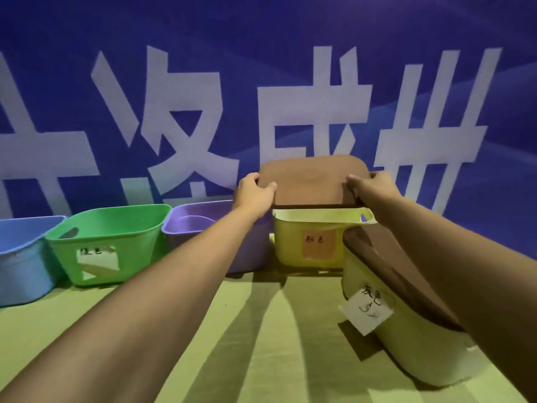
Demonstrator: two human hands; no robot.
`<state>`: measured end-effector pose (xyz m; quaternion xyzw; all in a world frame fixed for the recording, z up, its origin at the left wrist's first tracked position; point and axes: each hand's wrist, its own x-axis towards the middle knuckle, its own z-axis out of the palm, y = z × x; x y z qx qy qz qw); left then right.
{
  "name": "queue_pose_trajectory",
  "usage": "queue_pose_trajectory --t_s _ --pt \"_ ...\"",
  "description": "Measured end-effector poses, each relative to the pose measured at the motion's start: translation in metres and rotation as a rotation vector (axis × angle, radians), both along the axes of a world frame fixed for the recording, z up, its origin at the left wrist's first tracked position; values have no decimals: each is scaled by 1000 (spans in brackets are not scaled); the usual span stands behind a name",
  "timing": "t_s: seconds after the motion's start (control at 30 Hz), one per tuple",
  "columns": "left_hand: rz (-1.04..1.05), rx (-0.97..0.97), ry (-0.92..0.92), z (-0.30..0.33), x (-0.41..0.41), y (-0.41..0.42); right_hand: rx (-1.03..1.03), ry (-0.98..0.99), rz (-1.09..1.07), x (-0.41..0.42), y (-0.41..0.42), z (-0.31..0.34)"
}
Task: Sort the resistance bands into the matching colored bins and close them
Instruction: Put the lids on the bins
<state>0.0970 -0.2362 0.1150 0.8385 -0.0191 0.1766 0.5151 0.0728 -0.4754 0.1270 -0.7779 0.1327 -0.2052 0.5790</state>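
A brown lid [312, 181] hangs tilted just above the yellow bin [293, 245], which carries a pink label. My left hand [254, 194] grips the lid's left edge and my right hand [370, 186] grips its right edge. Nearer on the right stands a cream bin [406, 338] with a white label and a brown lid [389, 266] on top. To the left a purple bin [186, 225], a green bin [107, 242] and a blue bin [20, 257] stand in a row without lids. No resistance band shows in view.
The bins stand on a yellow-green cloth [261, 344] over the table. A blue banner [261, 82] with large white characters rises right behind the row of bins. My forearms cast long shadows on the cloth.
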Motion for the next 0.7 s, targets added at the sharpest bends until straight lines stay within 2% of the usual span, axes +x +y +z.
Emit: queue_pose_trajectory --t_s 0.13,0.37,0.7 --pt "-44 108 59 -9 33 -18 -332 148 -25 15 -14 -14" --pt "-63 375 157 -35 62 -27 -572 291 52 30 -23 -33" --pt "-33 480 114 -42 60 -25 -632 361 45 39 -26 -37"
